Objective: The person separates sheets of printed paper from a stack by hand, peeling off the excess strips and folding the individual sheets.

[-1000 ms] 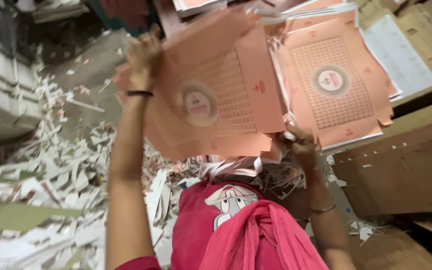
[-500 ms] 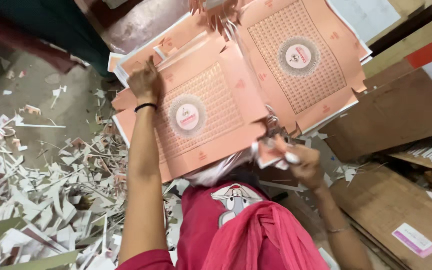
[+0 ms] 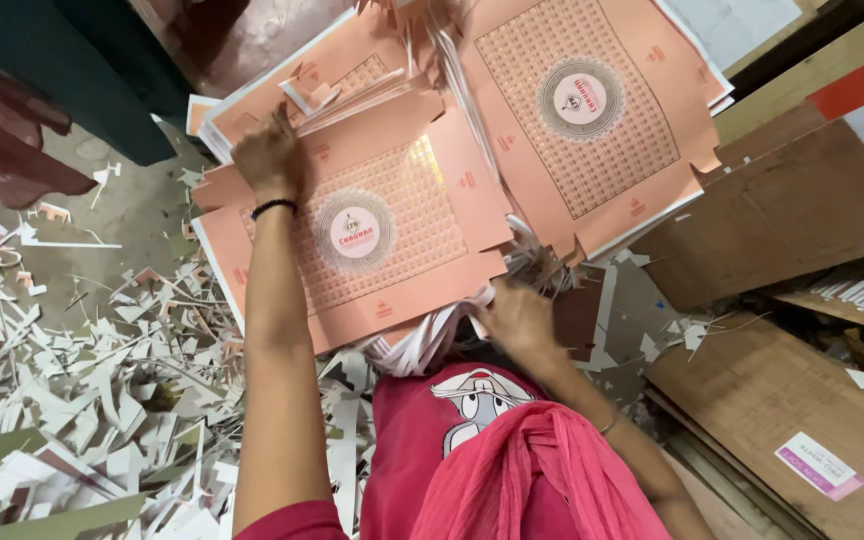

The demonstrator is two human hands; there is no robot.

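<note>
Pressed flat, palm down, left hand on the far left corner of the top pink die-cut carton sheet, fingers spread and not curled around anything; black band at the wrist. Right hand at the near right edge of the same sheet, fingers tucked under or against the edge; whether clamped on it or only touching, cannot tell.

Head view, looking down: sheet lying on top of a stack of like pink sheets, printed with a fine grid and a round emblem in the middle, just in front of the red shirt and pink scarf. Second stack of pink sheets beside it on the right, overlapping its far corner. Brown cardboard boards further right, more flat board below with a small pink and white label. Grey concrete floor on the left, littered with white and grey paper offcuts piled thickly toward the near side. Dark fabric at top left.
</note>
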